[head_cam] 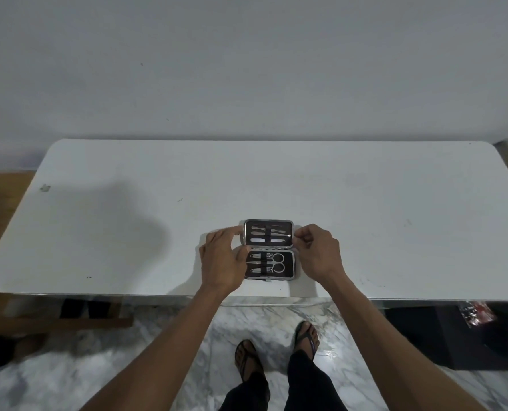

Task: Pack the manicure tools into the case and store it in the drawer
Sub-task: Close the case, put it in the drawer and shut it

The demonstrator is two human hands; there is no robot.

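A small manicure case (288,269) with a metal rim and dark lining lies open on the white table (128,232), near its front edge. The far half holds several slim metal tools (268,233) under a strap. In the near half sit scissors (277,263) and clippers. My left hand (221,259) grips the case's left side, with a finger on the far half's left edge. My right hand (316,252) pinches the right edge of the far half.
The table stands against a pale wall (246,69). A wooden frame (68,318) shows under the table at left, and a dark cabinet (442,336) at right. My feet in sandals stand on the marble floor (270,327) below.
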